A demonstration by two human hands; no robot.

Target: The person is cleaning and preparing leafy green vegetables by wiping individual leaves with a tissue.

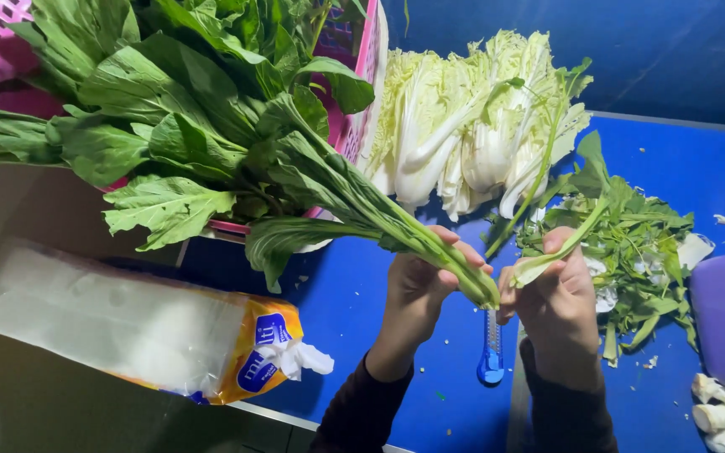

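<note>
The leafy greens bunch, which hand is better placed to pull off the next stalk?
Probably the right hand: it already pinches a loose stalk beside the cut end, while the left hand is wrapped around the bunch.

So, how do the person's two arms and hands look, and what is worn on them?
Both hands are bare: no gloves, and no rings or watch can be seen. The left hand and the right hand each come out of a long dark sleeve, deep maroon-brown, that ends at the wrist. The sleeves look plain, with no visible pattern or markings.
</note>
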